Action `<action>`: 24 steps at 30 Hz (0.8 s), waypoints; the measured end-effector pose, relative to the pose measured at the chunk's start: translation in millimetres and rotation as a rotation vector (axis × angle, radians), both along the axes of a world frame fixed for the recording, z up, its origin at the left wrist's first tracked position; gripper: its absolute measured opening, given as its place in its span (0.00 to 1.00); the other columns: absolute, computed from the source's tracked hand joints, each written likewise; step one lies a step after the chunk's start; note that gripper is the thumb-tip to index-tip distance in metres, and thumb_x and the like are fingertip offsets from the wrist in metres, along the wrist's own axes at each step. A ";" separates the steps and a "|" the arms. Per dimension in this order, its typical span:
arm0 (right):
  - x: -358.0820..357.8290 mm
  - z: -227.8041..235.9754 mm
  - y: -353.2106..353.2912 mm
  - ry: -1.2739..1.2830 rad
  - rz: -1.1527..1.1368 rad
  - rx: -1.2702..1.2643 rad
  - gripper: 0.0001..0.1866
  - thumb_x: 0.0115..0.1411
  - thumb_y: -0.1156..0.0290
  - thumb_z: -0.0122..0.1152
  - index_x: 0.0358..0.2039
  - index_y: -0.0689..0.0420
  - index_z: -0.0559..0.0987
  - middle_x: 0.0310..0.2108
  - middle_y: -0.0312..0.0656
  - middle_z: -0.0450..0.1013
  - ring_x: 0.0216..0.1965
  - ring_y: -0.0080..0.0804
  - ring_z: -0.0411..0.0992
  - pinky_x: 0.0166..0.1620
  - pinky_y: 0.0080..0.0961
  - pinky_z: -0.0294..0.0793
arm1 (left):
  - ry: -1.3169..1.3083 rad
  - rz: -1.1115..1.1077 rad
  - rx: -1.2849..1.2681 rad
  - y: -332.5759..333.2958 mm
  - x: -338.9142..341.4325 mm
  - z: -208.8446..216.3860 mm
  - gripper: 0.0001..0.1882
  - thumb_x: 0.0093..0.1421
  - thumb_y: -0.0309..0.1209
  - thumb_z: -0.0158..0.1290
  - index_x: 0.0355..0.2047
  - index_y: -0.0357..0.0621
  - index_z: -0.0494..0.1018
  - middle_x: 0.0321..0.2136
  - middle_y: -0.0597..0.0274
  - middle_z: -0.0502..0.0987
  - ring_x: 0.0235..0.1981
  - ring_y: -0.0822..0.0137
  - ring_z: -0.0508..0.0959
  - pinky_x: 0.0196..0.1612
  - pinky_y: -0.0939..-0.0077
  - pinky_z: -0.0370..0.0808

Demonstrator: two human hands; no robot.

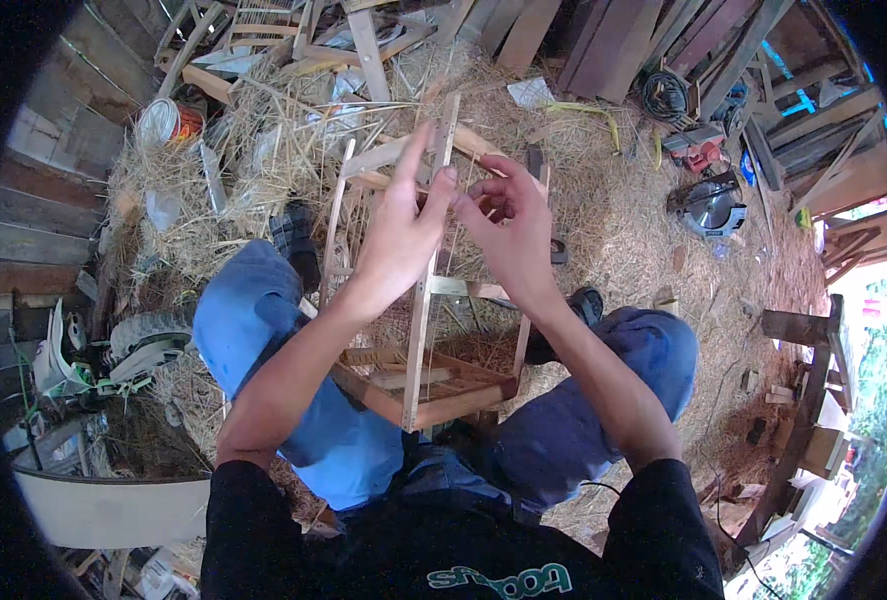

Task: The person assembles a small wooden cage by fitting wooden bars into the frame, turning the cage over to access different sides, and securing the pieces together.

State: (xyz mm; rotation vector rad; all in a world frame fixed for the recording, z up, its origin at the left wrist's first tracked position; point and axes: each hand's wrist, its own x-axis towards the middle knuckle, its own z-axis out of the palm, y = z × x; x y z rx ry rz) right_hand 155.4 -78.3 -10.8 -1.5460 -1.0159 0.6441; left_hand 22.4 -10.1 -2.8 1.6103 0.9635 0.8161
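Observation:
A small wooden frame [419, 345] of pale, narrow slats stands between my knees. Thin strands seem to run along it. Above its upper part, my left hand [403, 235] has the index finger and thumb stretched out, its other fingers mostly hidden. Close beside that thumb is my right hand [513, 225], its fingers curled in toward its thumb. Whatever is pinched there, if anything, is too small to make out. One long slat [443, 150] rises between the hands. Lower down, a reddish-brown wooden part [453, 405] of the frame lies near my lap.
Straw [613, 200] covers the floor. To the right lie a circular saw [708, 205] and a coil of dark cable [666, 95]. A tin can [168, 122] sits at the far left. Boards [613, 45] lean at the back, and a wooden bench [813, 400] stands right.

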 end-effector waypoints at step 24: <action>12.1 -23.9 -0.1 0.168 0.133 -0.079 0.33 0.56 0.72 0.70 0.61 0.69 0.73 0.27 0.39 0.80 0.28 0.17 0.73 0.34 0.21 0.74 | -0.374 0.187 -0.529 -19.4 20.2 -3.1 0.27 0.75 0.40 0.49 0.71 0.50 0.62 0.21 0.74 0.68 0.14 0.82 0.62 0.16 0.83 0.62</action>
